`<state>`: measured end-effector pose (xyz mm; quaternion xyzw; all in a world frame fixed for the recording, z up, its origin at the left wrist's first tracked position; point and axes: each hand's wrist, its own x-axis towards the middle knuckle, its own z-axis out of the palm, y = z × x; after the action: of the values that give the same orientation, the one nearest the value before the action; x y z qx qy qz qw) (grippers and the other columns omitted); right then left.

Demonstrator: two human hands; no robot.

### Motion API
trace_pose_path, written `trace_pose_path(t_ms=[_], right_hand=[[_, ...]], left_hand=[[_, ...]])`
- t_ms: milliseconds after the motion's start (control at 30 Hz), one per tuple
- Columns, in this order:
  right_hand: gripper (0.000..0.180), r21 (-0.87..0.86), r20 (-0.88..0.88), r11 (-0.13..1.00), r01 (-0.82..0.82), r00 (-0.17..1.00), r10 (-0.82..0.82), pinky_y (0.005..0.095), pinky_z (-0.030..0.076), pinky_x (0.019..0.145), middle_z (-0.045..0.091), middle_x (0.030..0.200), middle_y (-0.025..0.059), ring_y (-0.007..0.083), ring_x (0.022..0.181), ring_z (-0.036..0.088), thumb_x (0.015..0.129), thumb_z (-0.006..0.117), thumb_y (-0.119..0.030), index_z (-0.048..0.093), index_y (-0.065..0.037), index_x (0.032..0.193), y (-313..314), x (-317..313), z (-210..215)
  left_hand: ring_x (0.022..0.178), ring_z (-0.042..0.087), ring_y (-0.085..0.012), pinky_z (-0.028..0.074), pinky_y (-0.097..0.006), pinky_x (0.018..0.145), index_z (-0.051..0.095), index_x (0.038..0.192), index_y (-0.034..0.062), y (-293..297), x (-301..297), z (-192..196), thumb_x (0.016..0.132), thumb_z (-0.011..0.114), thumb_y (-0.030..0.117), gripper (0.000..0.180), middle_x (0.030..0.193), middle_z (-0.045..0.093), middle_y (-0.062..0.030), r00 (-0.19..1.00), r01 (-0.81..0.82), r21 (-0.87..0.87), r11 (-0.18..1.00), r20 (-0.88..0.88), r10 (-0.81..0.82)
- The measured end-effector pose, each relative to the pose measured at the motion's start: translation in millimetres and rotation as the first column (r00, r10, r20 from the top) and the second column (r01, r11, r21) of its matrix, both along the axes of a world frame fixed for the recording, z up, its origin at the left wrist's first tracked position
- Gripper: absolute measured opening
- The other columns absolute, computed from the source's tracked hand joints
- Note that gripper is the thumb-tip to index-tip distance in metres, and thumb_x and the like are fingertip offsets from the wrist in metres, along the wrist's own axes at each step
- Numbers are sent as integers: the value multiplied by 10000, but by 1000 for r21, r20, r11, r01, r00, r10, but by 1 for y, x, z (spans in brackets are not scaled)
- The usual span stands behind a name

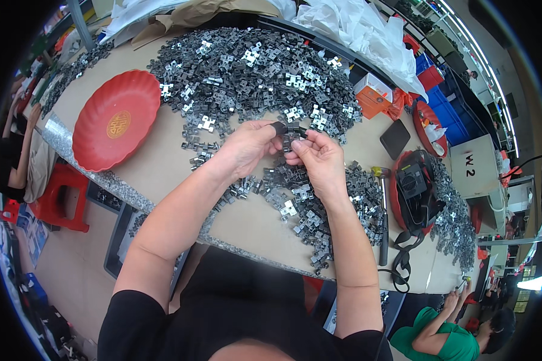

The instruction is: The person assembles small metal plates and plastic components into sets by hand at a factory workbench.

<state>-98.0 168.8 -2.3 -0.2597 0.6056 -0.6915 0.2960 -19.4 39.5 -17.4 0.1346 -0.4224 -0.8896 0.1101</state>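
My left hand [247, 147] and my right hand [319, 161] meet over the middle of the table. Both are closed in a pinch around a small metal clip [292, 133] of dark grey, bent sheet. A dark piece, or a black fingertip cover, shows at the left thumb and finger; I cannot tell which. Beyond the hands spreads a large heap of similar metal clips [247, 72], some shiny and some dark. A smaller heap of clips [310, 213] lies below the hands, partly behind my right forearm.
A red scalloped plate [144, 117] sits at the left table edge. On the right are a hammer [384, 225], a dark flat pad [395, 139], a black device [418, 186] in a red tray, and an orange box [372, 96]. A person in green [445, 334] works at lower right.
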Motion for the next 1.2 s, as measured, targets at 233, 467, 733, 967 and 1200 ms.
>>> trace_pose_path(t_ms=[233,467,733,967,1200], right_hand=[[236,32,39,999,-3,999,2,219,499,553,576,779,121,139,620,579,769,546,-15,475,93,967,1,-5,0],[152,-12,140,999,-34,990,35,210,497,522,592,727,86,107,587,578,767,554,-49,528,46,883,5,-9,6],[159,83,100,990,-115,989,107,171,468,499,590,726,48,85,588,572,771,568,-107,544,6,879,7,-11,12],[157,124,-173,992,-30,984,52,158,426,513,566,757,22,61,596,534,784,562,-110,542,13,878,14,-14,8],[147,117,-142,992,-39,988,56,172,434,522,552,745,20,49,611,502,778,564,-90,551,22,873,12,-10,6]], left_hand=[[612,473,-73,381,-197,570,560,830,-11,-1,0,-3,798,458,63,130,684,534,-21,999,42,-104,994,15,-40],[597,456,-67,371,-187,567,586,765,18,6,2,3,797,472,82,135,643,525,-3,1000,19,-257,966,7,-18],[701,516,-61,409,-186,633,573,904,-48,10,8,8,697,406,-54,266,781,575,-30,1000,-8,-421,907,-11,4],[520,480,-119,377,-288,486,550,799,-13,20,5,11,658,492,12,155,583,521,-90,990,-141,-769,624,-104,95],[590,462,-75,374,-235,515,574,846,-31,9,11,19,700,445,-8,196,644,540,-35,988,143,-754,642,144,-51]])
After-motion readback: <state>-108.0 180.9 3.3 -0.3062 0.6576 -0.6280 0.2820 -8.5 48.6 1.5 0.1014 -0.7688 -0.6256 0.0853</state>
